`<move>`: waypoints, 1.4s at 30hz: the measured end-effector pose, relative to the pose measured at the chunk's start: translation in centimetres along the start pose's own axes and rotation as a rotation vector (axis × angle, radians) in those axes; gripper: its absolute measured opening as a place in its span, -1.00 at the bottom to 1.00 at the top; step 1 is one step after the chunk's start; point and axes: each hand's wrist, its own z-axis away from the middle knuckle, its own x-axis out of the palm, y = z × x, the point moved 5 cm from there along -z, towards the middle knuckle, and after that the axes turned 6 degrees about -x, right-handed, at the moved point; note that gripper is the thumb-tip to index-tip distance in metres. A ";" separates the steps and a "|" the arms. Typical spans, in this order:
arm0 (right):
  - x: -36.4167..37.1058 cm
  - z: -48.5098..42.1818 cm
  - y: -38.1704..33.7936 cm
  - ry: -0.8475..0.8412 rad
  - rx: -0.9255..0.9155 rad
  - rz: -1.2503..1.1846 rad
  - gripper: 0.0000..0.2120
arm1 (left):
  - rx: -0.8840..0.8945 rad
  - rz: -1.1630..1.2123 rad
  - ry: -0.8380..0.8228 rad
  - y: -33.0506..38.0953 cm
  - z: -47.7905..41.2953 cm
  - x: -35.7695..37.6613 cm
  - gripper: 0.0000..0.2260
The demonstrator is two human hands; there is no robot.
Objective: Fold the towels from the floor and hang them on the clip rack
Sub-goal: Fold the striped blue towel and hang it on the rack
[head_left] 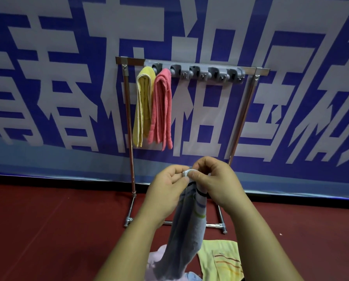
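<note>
A grey towel (186,230) with thin coloured stripes hangs folded lengthwise in front of me. Both hands pinch its top end: my left hand (166,185) on the left side and my right hand (212,179) on the right, fingertips meeting at the folded edge. Behind them stands the metal rack (129,126) with a grey clip bar (208,73) across its top. A yellow towel (143,106) and a pink towel (162,108) hang side by side from the bar's left end. The other clips hold nothing.
On the red floor (48,230) near my feet lie a light-yellow striped towel (222,258), a pale pink towel (155,258) and a bit of blue cloth (192,276). A blue and white banner (291,98) covers the wall behind the rack.
</note>
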 end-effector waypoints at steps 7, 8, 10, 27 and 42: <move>0.0 0.3 0.4 -0.006 0.000 0.080 -0.88 | 0.003 -0.055 0.041 -0.3 0.0 -0.2 -0.74; -0.1 0.3 0.5 -0.006 -0.001 0.090 -0.88 | 0.002 -0.057 0.046 -0.3 0.0 -0.2 -0.74; -0.1 0.3 0.7 -0.024 -0.004 0.124 -0.86 | 0.004 -0.051 0.058 -0.3 0.1 -0.2 -0.76; -3.3 1.7 4.2 -0.216 0.140 0.683 -0.73 | 0.053 0.050 0.224 0.9 0.6 -4.8 -0.79; -4.5 -0.7 0.6 0.200 0.014 -0.059 -0.81 | 0.092 -0.065 0.182 3.3 -2.4 -6.6 -0.79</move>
